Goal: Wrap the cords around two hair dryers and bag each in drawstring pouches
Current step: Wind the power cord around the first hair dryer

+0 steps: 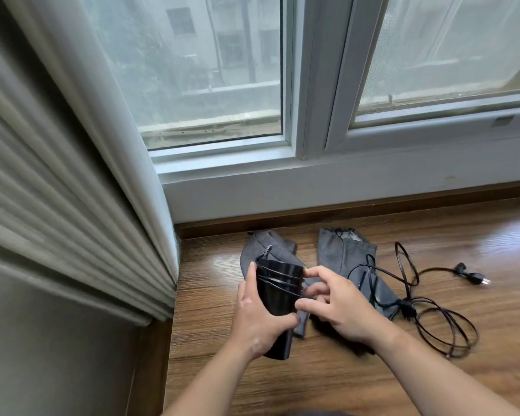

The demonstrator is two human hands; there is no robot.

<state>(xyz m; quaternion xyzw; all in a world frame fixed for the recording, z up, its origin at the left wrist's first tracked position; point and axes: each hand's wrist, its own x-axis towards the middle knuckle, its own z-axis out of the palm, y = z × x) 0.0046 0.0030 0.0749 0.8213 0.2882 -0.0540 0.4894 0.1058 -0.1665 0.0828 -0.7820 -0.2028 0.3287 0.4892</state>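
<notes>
We grip the glossy black hair dryer in our left hand, just above the brown wooden surface. Our right hand pinches its thin black cord beside the barrel, which carries a few turns. The first wrap looks part done. Next we should wind in the loose loops toward the black plug, keeping tension. Two grey fabric drawstring pouches lie flat behind.
</notes>
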